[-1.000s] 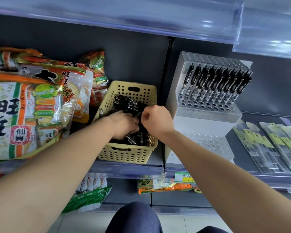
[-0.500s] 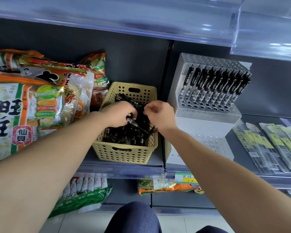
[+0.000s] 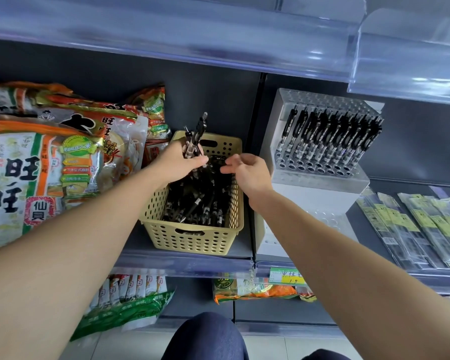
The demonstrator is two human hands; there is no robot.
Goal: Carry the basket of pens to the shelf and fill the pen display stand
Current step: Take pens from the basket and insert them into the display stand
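The beige perforated plastic basket [image 3: 192,242] sat on the grey metal shelf [image 3: 166,263], just beside the white tiered pen display stand [image 3: 320,189], whose lower holes looked unfilled. The left hand [image 3: 176,166] had its grip clamped round a splayed bunch of black pens [image 3: 196,137] above the basket. The right hand [image 3: 248,172] hung close by, its grip apart and holding nothing. Because the bunch stood uneven, pulling one pen out carelessly could have loosened others, dropping them into the basket or past the shelf edge.
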